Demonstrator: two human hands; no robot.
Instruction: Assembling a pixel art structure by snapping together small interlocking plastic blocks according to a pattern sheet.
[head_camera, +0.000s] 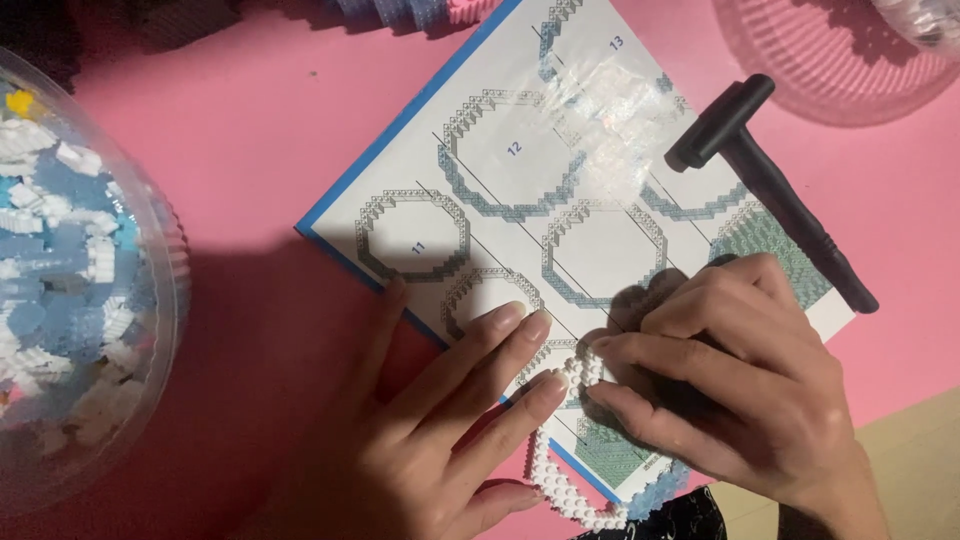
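A ring of small white bricks (562, 478) lies on a printed instruction sheet (520, 190) with drawn octagon rings. My left hand (440, 420) rests flat on the sheet's lower edge, its fingertips touching the ring's left side near the top. My right hand (730, 380) curls over the ring's upper right part, thumb and forefinger pinching the ring where the two hands meet. The far side of the ring is hidden under my right hand.
A black hammer-shaped tool (770, 190) lies on the sheet's right corner. A clear tub (168, 260) of white and blue bricks stands at the left. A clear ribbed bowl (820, 60) sits top right. All rest on a pink surface (260, 110).
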